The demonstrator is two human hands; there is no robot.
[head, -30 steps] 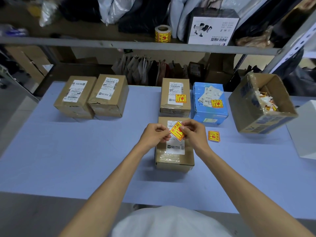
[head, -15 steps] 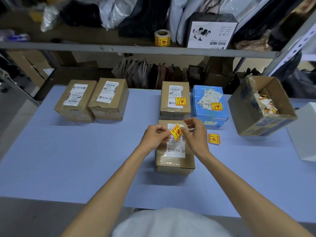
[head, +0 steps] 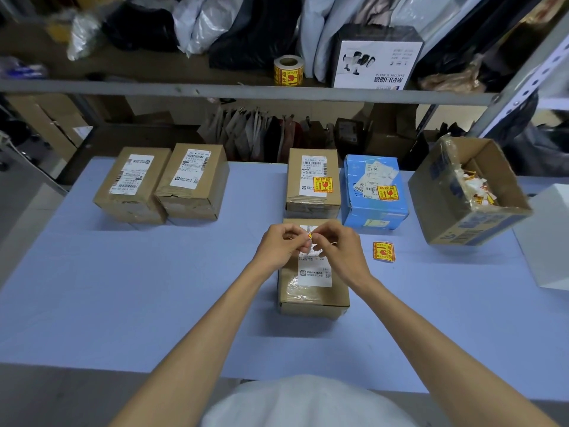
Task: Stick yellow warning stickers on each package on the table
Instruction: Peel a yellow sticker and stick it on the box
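My left hand (head: 281,246) and right hand (head: 340,248) pinched a sticker (head: 309,236) over the near box (head: 312,298). Blue box (head: 374,208) and its neighbour (head: 312,167) were done, three weren't.

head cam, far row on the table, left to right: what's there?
Unstickered brown package → second unstickered brown package → brown package with yellow sticker → blue package with yellow sticker → open cardboard box holding paper scraps → white box.
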